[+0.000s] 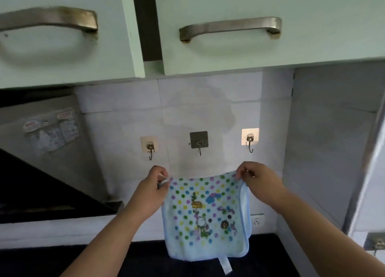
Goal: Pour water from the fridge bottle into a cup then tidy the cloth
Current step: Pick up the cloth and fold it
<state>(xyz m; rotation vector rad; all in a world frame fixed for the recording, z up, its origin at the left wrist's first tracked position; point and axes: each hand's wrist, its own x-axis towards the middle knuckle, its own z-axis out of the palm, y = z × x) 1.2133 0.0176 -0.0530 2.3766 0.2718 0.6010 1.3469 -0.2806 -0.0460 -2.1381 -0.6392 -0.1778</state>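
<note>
Far left of frame: steel range hood point(48, 130) with stickers on its face, black slanted panel below it. Upper left: pale green cabinet door point(62, 64) with curved metal handle point(50, 18); second cabinet door point(260, 53) upper center-right with its own handle point(229, 26). White tiled wall point(125, 101) behind. Three adhesive hooks in a row mid-frame: left hook point(150, 148) on clear pad, middle hook point(199, 144) on dark grey pad, right hook point(250, 141) on clear pad; all bare. Left hand point(151, 190) lower center-left, grip closed, fingers pinched on the top left corner of the cloth point(205, 218), a white loop showing at the fingertips. Cloth hangs flat between both hands below the hooks, not touching them; light blue, coloured polka dots, cartoon print, white tag dangling off the bottom edge. Right hand point(257, 179) center-right, grip closed, pinching the top right corner, which is folded over. Wall socket point(257, 220) just right of the cloth. Dark tabletop point(125, 260) along the bottom. Right edge: grey vertical panel, small metal fitting point(375, 243) low right.
</note>
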